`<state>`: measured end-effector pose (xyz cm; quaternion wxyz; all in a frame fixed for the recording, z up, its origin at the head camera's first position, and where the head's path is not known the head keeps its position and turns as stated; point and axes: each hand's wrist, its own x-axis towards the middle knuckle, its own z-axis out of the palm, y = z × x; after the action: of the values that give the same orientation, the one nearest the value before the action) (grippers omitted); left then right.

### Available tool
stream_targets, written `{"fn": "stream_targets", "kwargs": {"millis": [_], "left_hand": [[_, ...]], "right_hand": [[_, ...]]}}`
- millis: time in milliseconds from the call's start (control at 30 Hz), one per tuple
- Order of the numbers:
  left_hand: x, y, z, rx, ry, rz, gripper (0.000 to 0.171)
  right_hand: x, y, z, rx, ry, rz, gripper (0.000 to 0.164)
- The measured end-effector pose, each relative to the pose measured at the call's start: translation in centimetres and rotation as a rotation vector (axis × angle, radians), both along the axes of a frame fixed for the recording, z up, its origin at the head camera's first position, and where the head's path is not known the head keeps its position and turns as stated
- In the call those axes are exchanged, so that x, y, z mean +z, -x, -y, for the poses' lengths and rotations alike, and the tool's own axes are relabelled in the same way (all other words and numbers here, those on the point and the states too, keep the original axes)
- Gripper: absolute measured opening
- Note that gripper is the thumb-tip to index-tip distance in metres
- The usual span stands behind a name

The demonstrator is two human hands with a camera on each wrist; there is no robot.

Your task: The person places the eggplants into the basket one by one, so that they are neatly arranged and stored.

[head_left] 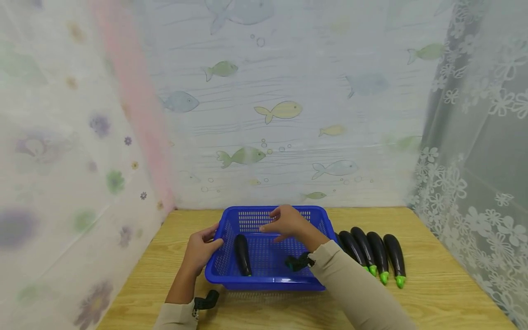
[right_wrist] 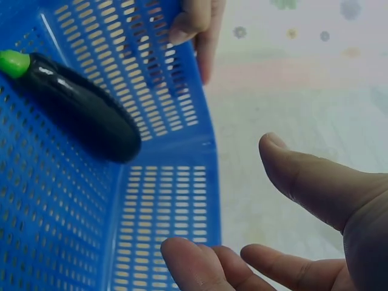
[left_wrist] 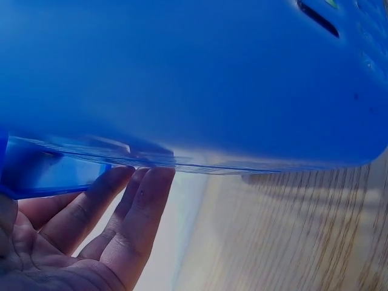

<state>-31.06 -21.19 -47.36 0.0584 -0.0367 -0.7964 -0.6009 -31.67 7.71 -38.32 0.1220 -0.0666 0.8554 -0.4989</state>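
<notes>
Starting with the head view: got a blue, rectangular, slotted plastic basket (head_left: 235,279) at bottom centre, sitting on a pale wood-grain surface (head_left: 433,270). Inside, left of the middle, can see one long, glossy, blackish-purple eggplant (head_left: 241,254), stem end toward the near rim. At lower right, see a row of matching dark eggplants with green stem ends (head_left: 378,252), partly hidden by the basket.

Got the left hand (head_left: 200,247) on the basket's left rim, thumb over the top. Right hand (head_left: 286,222) up over the basket, forearm slanting in from lower right. Nothing in that grip, with thumb and fingers spread. Probably best to brace the rim firmly, and lift fingers and sleeve well clear of the right rim on any crossing. Would avoid bumping that lone eggplant, likely to roll.

Left wrist view: fingers nearly straight at lower left, tips against the basket's outside. Can't make out the thumb here; going by the head view, pinching the rim.

Right wrist view: same empty, spread grip at lower right, eggplant at upper left.
</notes>
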Motion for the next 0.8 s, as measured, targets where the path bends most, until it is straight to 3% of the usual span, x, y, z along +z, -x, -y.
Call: {"fn": "stream_targets", "kwargs": {"millis": [467, 800], "left_hand": [[0.0, 0.1, 0.1, 0.006, -0.001, -0.006, 0.06], [-0.4, 0.3, 0.1, 0.007, -0.015, 0.001, 0.061]], "right_hand": [[0.5, -0.8, -4.5, 0.004, 0.051, -0.06, 0.073], [1.1, -1.5, -9.9, -0.016, 0.046, -0.108, 0.067]]}}
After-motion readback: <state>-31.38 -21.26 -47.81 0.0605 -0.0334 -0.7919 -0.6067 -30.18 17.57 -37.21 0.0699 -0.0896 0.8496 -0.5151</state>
